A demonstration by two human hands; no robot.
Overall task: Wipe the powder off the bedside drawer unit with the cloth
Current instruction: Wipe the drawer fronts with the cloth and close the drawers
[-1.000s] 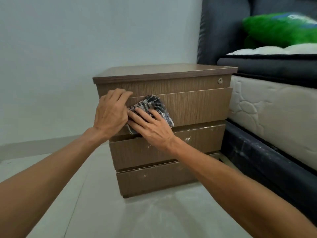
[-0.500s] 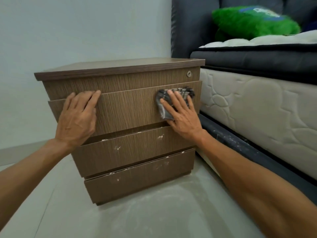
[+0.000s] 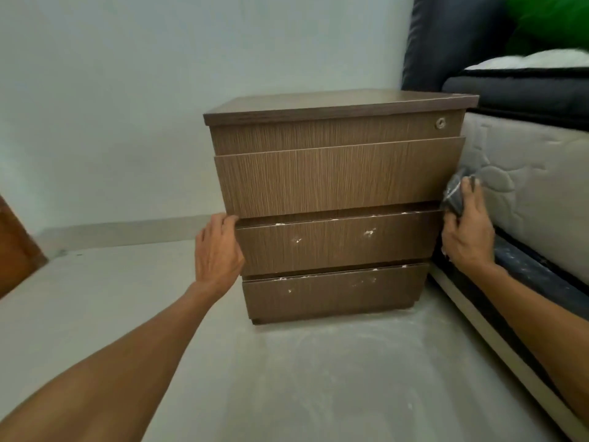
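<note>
Done: top front of the drawer unit [image 3: 338, 177] looks clean.
Left: powder flecks [image 3: 369, 232] on both lower fronts.
Grip: my right hand [image 3: 467, 240] clamps the cloth [image 3: 452, 196] at the unit's right edge; my left hand [image 3: 216, 253] rests open.

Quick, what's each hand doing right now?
Left hand: open, holding nothing, fingertips on the drawer unit.
Right hand: closed on the cloth.

Brown wood-grain drawer unit [image 3: 338, 177] flecked with white powder [image 3: 369, 232], dark grey patterned cloth [image 3: 454, 196], cream quilted mattress [image 3: 526, 186] with black band, green pillow [image 3: 548, 23], pale grey floor [image 3: 287, 378], pale blue-grey wall [image 3: 159, 90]
</note>
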